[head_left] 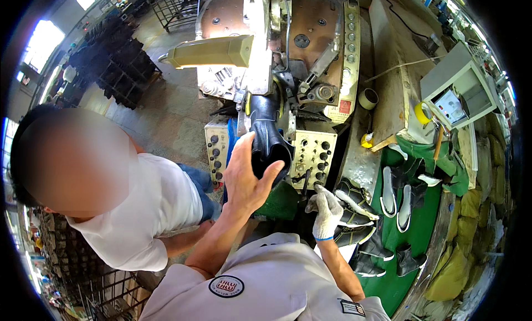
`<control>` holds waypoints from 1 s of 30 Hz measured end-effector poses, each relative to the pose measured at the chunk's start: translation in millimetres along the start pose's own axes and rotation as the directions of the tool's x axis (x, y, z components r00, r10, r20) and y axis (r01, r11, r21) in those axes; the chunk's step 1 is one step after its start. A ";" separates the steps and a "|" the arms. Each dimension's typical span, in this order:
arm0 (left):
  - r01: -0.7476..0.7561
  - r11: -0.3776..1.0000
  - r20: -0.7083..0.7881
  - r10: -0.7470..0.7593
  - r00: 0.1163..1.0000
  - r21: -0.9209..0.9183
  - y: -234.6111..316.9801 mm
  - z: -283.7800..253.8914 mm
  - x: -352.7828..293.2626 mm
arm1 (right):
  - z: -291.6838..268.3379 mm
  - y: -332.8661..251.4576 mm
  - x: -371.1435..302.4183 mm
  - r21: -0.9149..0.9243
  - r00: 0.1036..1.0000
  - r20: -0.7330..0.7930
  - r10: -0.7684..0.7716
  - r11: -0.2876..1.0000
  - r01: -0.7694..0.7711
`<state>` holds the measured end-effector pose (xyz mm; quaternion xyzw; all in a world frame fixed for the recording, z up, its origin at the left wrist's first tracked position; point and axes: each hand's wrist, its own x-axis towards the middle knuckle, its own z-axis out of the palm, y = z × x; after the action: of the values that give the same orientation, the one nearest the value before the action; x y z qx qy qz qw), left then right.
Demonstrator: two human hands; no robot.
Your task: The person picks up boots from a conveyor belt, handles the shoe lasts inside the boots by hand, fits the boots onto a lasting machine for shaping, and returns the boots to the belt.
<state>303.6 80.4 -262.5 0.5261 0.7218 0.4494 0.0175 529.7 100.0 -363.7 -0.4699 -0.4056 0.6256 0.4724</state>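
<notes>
A black boot upper (pixel 265 113) sits in the clamps of a shoe-making machine (pixel 260 55), its open shaft toward me. My bare left hand (pixel 244 174) is closed around that shaft, fingers along its left side and thumb across the right edge of the opening. At the lower edge of the right control panel (pixel 313 154) is my right hand (pixel 326 213), in a white knit glove. Its fingers are bent together beside a small black lever (pixel 306 181) and the lowest knobs; what they grip, if anything, is hidden.
A person in a white shirt (pixel 133 210) stands close on my left. To the right, several black boots and pale-lined uppers (pixel 404 204) lie on a green surface (pixel 396 282). Beyond are a yellow tape roll (pixel 423 113) and a grey box with a screen (pixel 463 88). A second control panel (pixel 216 149) flanks the boot.
</notes>
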 end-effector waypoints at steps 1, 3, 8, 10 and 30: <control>-0.006 0.999 0.009 0.005 1.000 0.046 2.7 2.0 -1.7 | -0.3 2.4 -2.8 0.003 1.000 -0.001 0.001 1.000 -0.001; -0.024 0.991 0.031 0.020 0.999 0.129 6.2 8.3 -2.3 | -3.6 5.1 -6.0 0.004 1.000 -0.003 0.005 1.000 -0.005; -0.014 0.967 0.081 -0.007 0.997 0.253 18.6 16.3 -7.1 | -17.2 5.1 -11.3 0.029 0.999 0.042 0.020 0.999 -0.021; 0.029 0.960 0.083 -0.054 0.995 0.277 21.1 21.9 -9.4 | -21.6 2.5 -10.6 0.028 0.998 0.059 0.023 0.999 -0.025; -0.028 0.948 0.040 0.016 0.999 0.318 5.6 32.4 -14.0 | -41.2 11.4 -7.4 0.055 0.992 0.046 0.118 0.991 -0.120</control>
<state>330.1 90.2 -284.3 0.5383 0.7784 0.3176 -0.0592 568.1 92.9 -382.5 -0.4660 -0.3686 0.6740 0.4390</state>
